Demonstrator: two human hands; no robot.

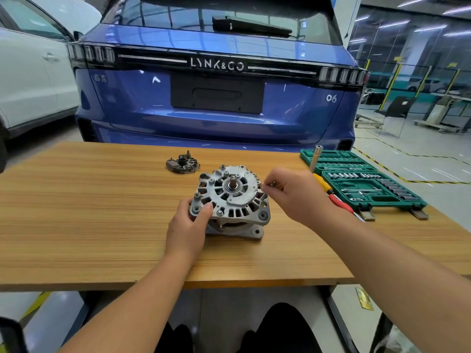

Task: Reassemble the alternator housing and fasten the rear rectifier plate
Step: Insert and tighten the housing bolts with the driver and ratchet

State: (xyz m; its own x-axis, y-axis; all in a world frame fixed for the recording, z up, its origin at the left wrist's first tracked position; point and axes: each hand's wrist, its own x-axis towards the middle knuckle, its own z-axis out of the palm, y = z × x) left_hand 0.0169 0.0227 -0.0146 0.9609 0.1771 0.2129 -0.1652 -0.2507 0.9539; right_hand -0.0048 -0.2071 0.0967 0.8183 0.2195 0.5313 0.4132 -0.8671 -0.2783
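The grey cast alternator housing (233, 197) stands on the wooden table (102, 212), rear face up, its shaft end and bearing showing in the middle. My left hand (190, 225) grips the housing's near left edge, thumb on top of the rim. My right hand (290, 194) hovers at the housing's right side and pinches a small metal bolt (272, 184) between thumb and fingers, just above the right rim. The dark rectifier plate (183, 164) lies apart on the table behind the housing.
An open green socket set case (362, 182) sits at the table's right end. A nut driver with a yellow-red handle (322, 183) leans beside it. A blue car's rear (216, 85) stands right behind the table, a white car to the left.
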